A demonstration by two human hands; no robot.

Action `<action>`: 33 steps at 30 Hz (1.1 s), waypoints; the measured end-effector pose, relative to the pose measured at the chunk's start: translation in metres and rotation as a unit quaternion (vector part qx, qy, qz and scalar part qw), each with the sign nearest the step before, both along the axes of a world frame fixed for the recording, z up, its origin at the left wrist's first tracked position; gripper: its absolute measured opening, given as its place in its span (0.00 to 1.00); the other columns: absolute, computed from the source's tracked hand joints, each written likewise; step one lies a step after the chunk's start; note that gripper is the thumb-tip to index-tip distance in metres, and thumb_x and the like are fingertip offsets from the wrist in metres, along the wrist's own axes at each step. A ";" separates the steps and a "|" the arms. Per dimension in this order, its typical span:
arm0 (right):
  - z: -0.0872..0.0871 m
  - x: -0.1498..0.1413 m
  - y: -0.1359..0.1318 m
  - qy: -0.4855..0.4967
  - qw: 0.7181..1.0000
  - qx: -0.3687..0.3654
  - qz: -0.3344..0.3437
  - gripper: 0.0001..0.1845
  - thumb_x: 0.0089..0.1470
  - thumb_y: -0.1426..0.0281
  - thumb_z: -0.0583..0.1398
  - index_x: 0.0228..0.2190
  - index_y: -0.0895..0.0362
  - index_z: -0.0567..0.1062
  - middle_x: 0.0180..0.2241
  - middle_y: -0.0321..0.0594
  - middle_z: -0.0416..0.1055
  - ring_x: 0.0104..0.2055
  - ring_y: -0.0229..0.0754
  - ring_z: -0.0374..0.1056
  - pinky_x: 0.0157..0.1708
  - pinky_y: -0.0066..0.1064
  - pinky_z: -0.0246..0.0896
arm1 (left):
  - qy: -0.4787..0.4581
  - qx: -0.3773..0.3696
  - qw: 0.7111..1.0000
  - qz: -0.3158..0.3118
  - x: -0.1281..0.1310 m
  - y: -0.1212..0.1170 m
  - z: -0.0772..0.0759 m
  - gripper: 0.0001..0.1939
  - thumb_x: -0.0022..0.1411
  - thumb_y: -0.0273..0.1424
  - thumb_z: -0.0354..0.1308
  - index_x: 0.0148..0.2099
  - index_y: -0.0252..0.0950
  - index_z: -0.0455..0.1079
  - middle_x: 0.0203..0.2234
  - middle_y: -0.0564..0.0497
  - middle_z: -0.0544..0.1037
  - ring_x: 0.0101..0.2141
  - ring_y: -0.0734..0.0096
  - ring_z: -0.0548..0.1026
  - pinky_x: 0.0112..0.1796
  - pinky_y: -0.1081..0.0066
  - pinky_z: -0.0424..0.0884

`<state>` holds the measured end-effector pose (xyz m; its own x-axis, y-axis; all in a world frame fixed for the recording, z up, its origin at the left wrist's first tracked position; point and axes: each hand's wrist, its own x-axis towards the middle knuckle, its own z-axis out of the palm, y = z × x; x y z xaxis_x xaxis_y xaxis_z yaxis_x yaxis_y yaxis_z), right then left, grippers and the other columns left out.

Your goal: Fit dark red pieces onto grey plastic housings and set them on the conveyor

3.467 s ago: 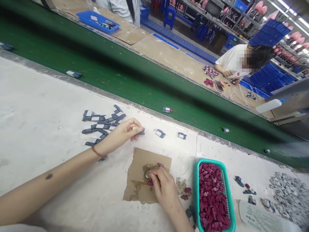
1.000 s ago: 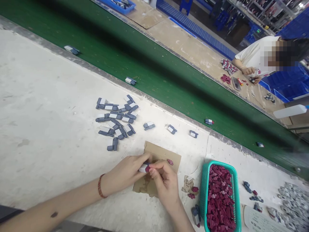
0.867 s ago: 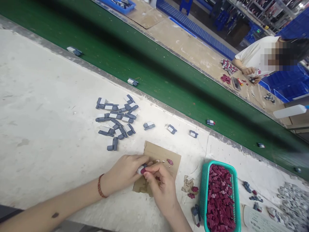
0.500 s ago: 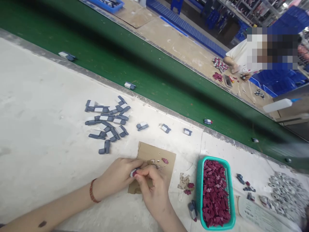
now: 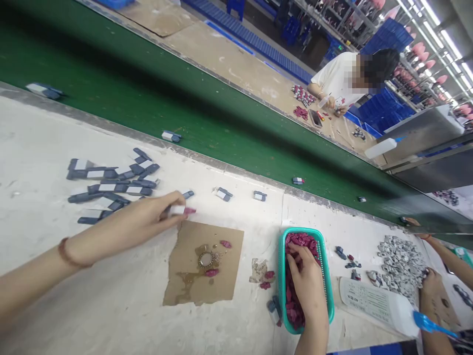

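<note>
Green conveyor belt (image 5: 218, 140) runs slantwise beyond the fingers of your left hand (image 5: 148, 217) and right hand (image 5: 305, 276), and your white worktable (image 5: 121, 301) spreads beneath them. Just below your left fingertips lies the cardboard sheet (image 5: 227, 278). Your right fingers reach down inside the teal basket (image 5: 283, 276), among its maroon parts (image 5: 303, 240); you can't tell from here whether they pinch one. Under your left wrist and past it sits a pile of blue-grey parts (image 5: 107, 187).

Your left thumb and fingers are pinching a grey-and-white piece (image 5: 176, 210), its maroon tip (image 5: 189, 210) jutting out past them, clear of the cardboard. It looks light and stiff, probably moulded plastic, so hold it by the sides of the body and keep pressure off the tip, which may shift. Lower right of those fingertips, a round metal cap (image 5: 205, 259) rests on the cardboard.

Half a second ago both your hands met over the cardboard around the piece; now the left has carried it toward the belt, the right is in the basket, and the cap is uncovered.
</note>
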<state>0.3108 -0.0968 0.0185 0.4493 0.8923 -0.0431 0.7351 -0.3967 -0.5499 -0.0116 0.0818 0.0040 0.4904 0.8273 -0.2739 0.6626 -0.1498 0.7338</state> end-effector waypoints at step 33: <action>-0.002 -0.062 0.020 0.427 0.888 0.139 -0.101 0.16 0.45 0.57 0.68 0.31 0.56 0.82 0.29 0.44 0.80 0.30 0.45 0.76 0.31 0.35 0.74 | 0.014 0.208 0.971 0.117 0.044 0.136 -0.025 0.20 0.64 0.37 0.39 0.36 0.33 0.70 0.34 0.39 0.77 0.39 0.52 0.75 0.42 0.60 0.70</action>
